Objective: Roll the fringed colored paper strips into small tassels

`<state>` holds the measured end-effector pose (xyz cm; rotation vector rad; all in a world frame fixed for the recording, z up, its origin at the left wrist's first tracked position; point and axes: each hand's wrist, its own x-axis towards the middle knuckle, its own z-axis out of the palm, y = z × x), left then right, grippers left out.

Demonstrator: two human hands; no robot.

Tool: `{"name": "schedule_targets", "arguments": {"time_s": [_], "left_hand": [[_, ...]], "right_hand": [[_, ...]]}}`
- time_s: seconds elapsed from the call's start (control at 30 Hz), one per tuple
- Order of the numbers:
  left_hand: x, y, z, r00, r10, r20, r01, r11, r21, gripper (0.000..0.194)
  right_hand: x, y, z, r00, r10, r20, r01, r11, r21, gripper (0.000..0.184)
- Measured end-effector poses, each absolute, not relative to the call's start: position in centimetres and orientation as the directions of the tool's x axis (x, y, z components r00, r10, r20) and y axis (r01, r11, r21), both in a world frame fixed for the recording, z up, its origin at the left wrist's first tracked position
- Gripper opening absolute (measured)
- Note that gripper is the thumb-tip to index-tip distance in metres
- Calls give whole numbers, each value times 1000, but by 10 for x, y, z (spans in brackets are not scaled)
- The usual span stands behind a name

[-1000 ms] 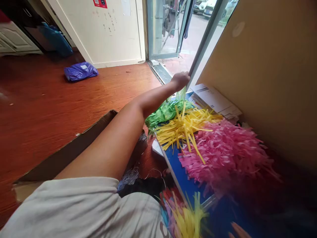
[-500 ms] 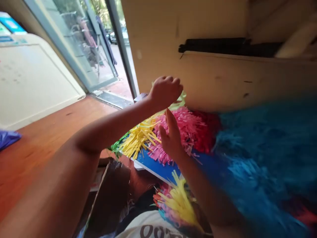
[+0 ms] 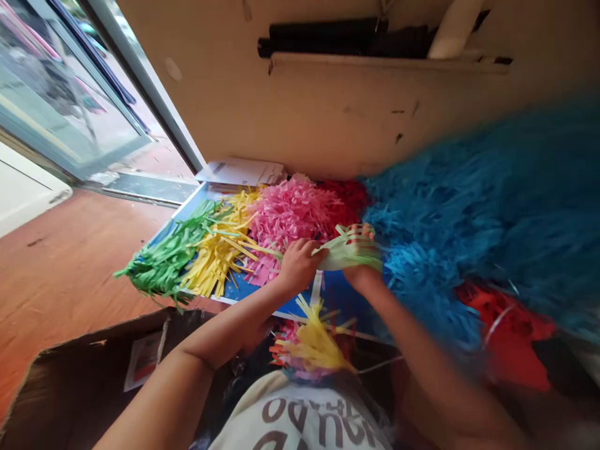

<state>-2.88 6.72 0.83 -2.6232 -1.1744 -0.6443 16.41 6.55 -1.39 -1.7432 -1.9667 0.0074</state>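
Observation:
My left hand (image 3: 299, 265) is closed around the gathered end of a pale green paper fringe (image 3: 334, 255), just above a blue board (image 3: 344, 294). The loose strips of this fringe spread over my right hand (image 3: 365, 275), whose fingers curl up around them, partly hidden and slightly blurred. Behind my hands lies a fluffy pink paper fringe (image 3: 297, 206), with a red one (image 3: 347, 197) beside it. Yellow fringe (image 3: 222, 250) and green fringe (image 3: 175, 253) lie to the left. At my lap is a multicoloured tassel bunch with yellow strips (image 3: 321, 340) on top.
A large heap of blue fringe (image 3: 459, 212) fills the right side, with a red piece (image 3: 510, 331) below it. An open cardboard box (image 3: 89, 375) stands at lower left. The wall (image 3: 300, 119) carries a ledge with black items (image 3: 328, 39). A glass door (image 3: 70, 94) opens at upper left.
My view has turned right and down. Both hands have come lower over the board, and the pale green fringe now stretches between them. My right hand, open before, now has strips across it.

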Motion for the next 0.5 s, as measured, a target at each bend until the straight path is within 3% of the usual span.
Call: {"name": "schedule_targets", "arguments": {"time_s": [0.03,0.1,0.17,0.2,0.27,0.3,0.37,0.43,0.5], "left_hand": [[-15,62,-3,646,663,378,706,-708,33,27],[10,51,-21,745,631,217,628,-773,92,29],[31,41,-34,805,585,97,571,-810,135,29],[38,37,-38,819,570,58,558,-816,150,30],[47,31,-45,827,562,8,552,-816,171,32],[49,30,-48,824,566,-7,558,-811,174,33],[50,28,-50,821,571,-19,565,-806,175,36],[47,28,-51,827,562,-18,556,-813,172,39],[41,30,-50,835,550,-8,543,-820,181,41]], "right_hand": [[196,47,-20,46,943,328,956,54,-289,60],[258,3,-22,38,974,223,977,10,-213,63],[307,-40,-9,64,994,84,989,-52,-139,42],[320,-58,0,163,986,43,984,-159,-81,35],[320,-82,14,331,928,171,942,-334,-14,38],[307,-88,16,308,913,267,951,-306,-49,37],[267,-86,7,46,934,354,981,26,-194,29],[225,-72,-14,-246,921,303,890,339,-306,44],[202,-53,-37,-331,906,263,839,411,-357,58]]}}
